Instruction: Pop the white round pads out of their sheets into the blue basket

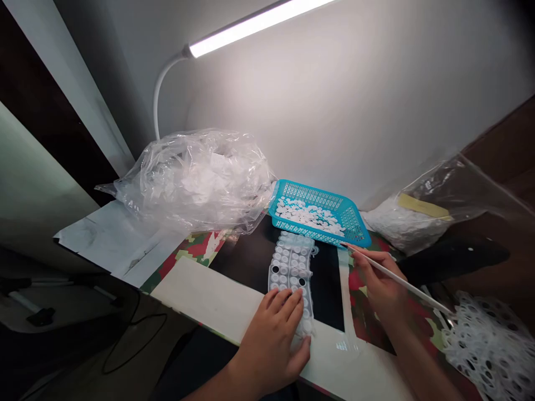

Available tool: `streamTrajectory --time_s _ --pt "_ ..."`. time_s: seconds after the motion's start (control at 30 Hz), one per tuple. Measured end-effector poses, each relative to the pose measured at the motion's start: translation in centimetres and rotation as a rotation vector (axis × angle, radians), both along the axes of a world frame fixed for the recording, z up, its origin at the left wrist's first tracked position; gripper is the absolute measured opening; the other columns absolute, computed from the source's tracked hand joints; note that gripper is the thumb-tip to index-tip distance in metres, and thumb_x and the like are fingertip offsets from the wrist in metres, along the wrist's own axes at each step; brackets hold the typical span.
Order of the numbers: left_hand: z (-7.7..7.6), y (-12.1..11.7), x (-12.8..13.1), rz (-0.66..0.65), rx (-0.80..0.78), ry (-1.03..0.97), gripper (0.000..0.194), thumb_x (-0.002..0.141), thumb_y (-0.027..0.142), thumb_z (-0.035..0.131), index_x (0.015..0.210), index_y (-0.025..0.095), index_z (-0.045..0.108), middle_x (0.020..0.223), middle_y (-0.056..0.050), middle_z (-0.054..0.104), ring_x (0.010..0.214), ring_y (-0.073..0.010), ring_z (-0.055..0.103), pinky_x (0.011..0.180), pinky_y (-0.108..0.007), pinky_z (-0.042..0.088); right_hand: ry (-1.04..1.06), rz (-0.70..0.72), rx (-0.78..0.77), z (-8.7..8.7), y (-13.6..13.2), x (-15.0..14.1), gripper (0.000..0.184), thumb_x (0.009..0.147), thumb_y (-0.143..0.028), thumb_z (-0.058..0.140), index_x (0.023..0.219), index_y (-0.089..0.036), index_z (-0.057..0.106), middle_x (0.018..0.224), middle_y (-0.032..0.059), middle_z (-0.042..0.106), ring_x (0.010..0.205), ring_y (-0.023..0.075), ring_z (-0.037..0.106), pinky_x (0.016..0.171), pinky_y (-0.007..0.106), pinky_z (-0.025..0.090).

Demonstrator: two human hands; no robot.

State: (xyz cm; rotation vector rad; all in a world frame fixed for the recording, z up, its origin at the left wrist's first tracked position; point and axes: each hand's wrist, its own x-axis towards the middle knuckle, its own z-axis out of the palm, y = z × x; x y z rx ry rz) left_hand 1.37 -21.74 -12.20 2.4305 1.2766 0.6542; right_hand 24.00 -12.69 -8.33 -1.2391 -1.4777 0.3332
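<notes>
A pale translucent strip [290, 262] with rows of round white pieces lies on a black mat [242, 259]. Two dark round gaps show among its rows. My left hand [276, 340] rests over the strip's near end, fingers stretched flat on it and thumb out at the side; that end is partly hidden. In my right hand [387, 284] a thin white stick [422, 295] is pinched like a pen. Its pinkish tip is by the near right corner of a blue plastic basket [363, 223], where many small white discs [309, 214] lie loose.
A large clear bag [200, 184] of white material sits at the back left under a lit lamp [251, 28]. To the right are another clear bag [401, 223] with a yellow piece and a heap of white ring-shaped pieces [491, 345]. The wall [355, 111] stands behind.
</notes>
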Motion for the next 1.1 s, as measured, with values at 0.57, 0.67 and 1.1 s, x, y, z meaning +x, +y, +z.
streamTrajectory --time_s 0.57,0.67,1.1 --pt "0.0 -0.1 0.0 0.001 0.018 -0.033 0.049 0.092 0.038 0.039 0.136 0.018 0.040 0.144 -0.005 0.040 0.130 -0.0224 0.037 0.112 -0.041 0.026 0.086 -0.091 -0.026 0.0 5.7 1.8 0.023 0.074 -0.040 0.068 0.082 -0.018 0.065 0.084 0.0032 0.066 0.088 0.0214 0.062 0.086 0.039 0.046" --pt "0.0 -0.1 0.0 0.007 0.018 -0.025 0.049 0.092 0.039 0.040 0.136 0.018 0.041 0.143 -0.005 0.041 0.130 -0.0223 0.038 0.112 -0.041 0.027 0.197 -0.116 -0.093 -0.2 6.2 2.5 0.027 0.070 -0.041 0.071 0.078 -0.017 0.064 0.075 0.0015 0.064 0.077 0.0188 0.061 0.076 0.035 0.049" --pt "-0.4 -0.4 0.3 0.031 0.106 0.001 0.048 0.092 0.033 0.039 0.136 0.012 0.042 0.141 -0.010 0.043 0.132 -0.0223 0.037 0.111 -0.040 0.030 -0.370 0.496 -0.004 -0.4 -1.2 -0.9 0.009 0.084 -0.024 0.061 0.090 -0.022 0.068 0.083 0.0046 0.069 0.078 0.0185 0.064 0.069 0.030 0.054"
